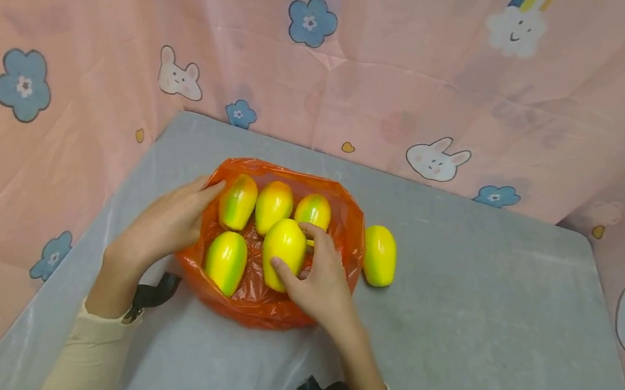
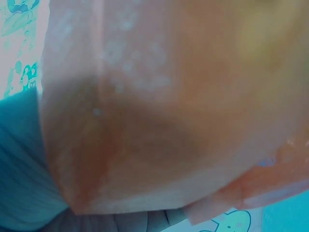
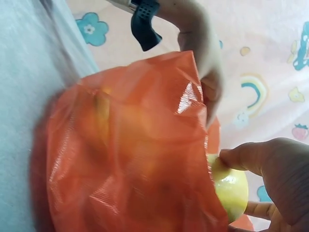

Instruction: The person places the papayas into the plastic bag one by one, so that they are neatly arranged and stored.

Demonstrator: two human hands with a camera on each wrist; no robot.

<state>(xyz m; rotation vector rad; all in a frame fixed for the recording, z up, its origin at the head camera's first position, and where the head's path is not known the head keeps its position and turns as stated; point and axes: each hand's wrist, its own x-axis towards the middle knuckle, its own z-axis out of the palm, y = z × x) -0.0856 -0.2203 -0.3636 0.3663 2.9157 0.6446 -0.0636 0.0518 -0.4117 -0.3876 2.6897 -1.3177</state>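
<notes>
An orange-red plastic bag (image 1: 270, 315) stands with its mouth spread wide. My right hand (image 1: 323, 284) pinches a yellow mango (image 1: 283, 251) between thumb and fingers, over the bag's opening. In the right wrist view that mango (image 3: 231, 191) shows at the bag's rim. Several other yellow-green mangoes (image 1: 226, 263) lie inside, some with orange tops. My left hand (image 1: 172, 218) holds the bag's left rim, and part of it is hidden by the plastic. The bag (image 2: 145, 135) covers most of the left wrist view, blurred.
One more yellow mango (image 1: 379, 256) lies on the grey tabletop (image 1: 486, 329), just right of the bag. Pink cloth (image 1: 364, 95) with printed rabbits and flowers hangs behind and beside the table. Dark straps (image 1: 155, 293) are on both wrists.
</notes>
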